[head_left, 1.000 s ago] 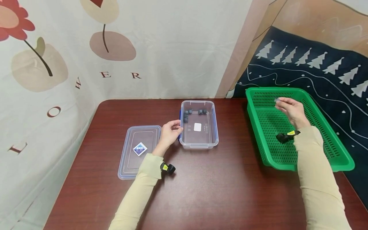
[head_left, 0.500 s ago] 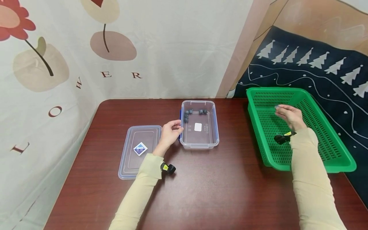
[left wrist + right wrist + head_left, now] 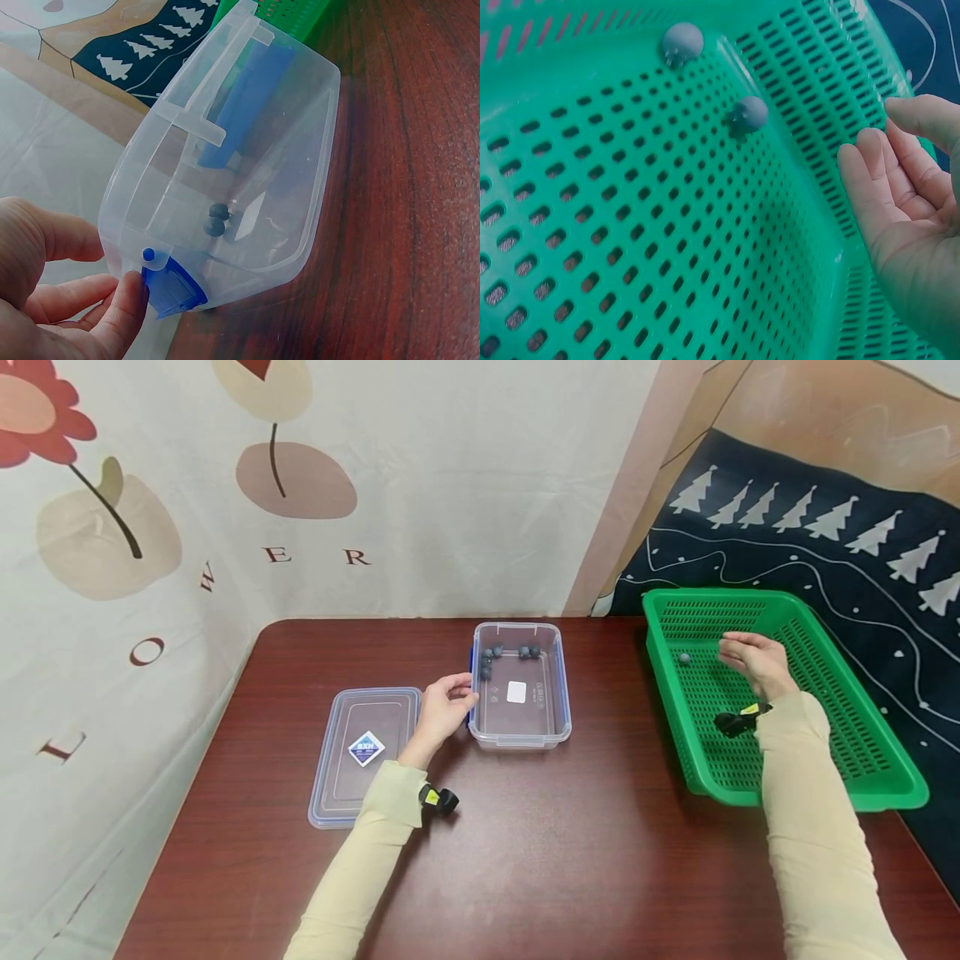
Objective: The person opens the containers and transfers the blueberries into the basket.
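My left hand (image 3: 444,710) holds the left side of a clear plastic box (image 3: 517,731), thumb and fingers at its blue latch (image 3: 174,286). Several blueberries (image 3: 524,652) lie along the far and left parts of the box. Over the green basket (image 3: 892,795) my right hand (image 3: 757,667) hovers with thumb and fingertips apart, holding nothing. Inside the basket one blueberry (image 3: 684,659) shows in the head view, left of this hand. Two show in the right wrist view: a blueberry (image 3: 682,43) near the wall and another blueberry (image 3: 750,115) closer to the fingers.
The clear lid (image 3: 360,793), with a blue and white diamond label, lies on the brown table (image 3: 570,860) left of the box, partly under the left forearm. A pale curtain (image 3: 450,485) hangs behind the table, and a dark tree-print cloth (image 3: 810,556) is beyond the basket.
My right hand lowers a little into the basket, then lets go of the blueberry between its fingertips. A blueberry now shows on the basket's left side. The left hand stays at the box.
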Demonstrator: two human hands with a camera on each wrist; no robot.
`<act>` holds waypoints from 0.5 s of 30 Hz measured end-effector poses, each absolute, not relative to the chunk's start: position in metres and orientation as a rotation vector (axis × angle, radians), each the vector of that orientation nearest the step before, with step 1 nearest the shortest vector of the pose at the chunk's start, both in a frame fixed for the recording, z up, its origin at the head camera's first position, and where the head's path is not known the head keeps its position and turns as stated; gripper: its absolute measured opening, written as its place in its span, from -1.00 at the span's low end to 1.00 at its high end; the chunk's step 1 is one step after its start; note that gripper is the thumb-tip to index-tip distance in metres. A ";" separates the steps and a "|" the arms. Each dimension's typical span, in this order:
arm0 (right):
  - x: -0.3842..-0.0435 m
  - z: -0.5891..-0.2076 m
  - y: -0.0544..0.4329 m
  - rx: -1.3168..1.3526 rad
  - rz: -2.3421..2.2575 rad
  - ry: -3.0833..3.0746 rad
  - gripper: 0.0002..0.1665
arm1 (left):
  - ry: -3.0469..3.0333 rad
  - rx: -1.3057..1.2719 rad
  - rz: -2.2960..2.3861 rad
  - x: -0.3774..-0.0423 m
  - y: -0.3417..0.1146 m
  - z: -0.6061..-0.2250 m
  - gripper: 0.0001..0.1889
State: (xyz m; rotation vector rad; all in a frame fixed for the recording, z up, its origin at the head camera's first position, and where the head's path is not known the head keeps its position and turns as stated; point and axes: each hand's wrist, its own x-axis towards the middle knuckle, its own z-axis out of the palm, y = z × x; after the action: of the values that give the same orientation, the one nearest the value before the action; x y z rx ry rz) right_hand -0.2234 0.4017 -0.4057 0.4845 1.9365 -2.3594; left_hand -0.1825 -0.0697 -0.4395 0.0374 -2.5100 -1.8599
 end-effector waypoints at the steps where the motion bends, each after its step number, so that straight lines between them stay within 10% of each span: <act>1: -0.224 -0.405 0.401 0.473 -2.344 1.961 -0.87 | -2.509 0.039 -1.863 -0.182 -0.070 -0.439 -0.65; 15: -0.227 -0.377 0.380 0.291 -2.405 1.941 -0.87 | -2.512 0.046 -1.878 -0.184 -0.070 -0.441 -0.65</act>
State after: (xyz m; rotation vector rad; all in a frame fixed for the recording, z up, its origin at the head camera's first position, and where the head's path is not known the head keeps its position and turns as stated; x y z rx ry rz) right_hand -0.2266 0.3799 -0.3767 0.2909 1.9415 -2.4053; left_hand -0.1835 -0.0704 -0.4408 0.0459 -2.5118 -1.8777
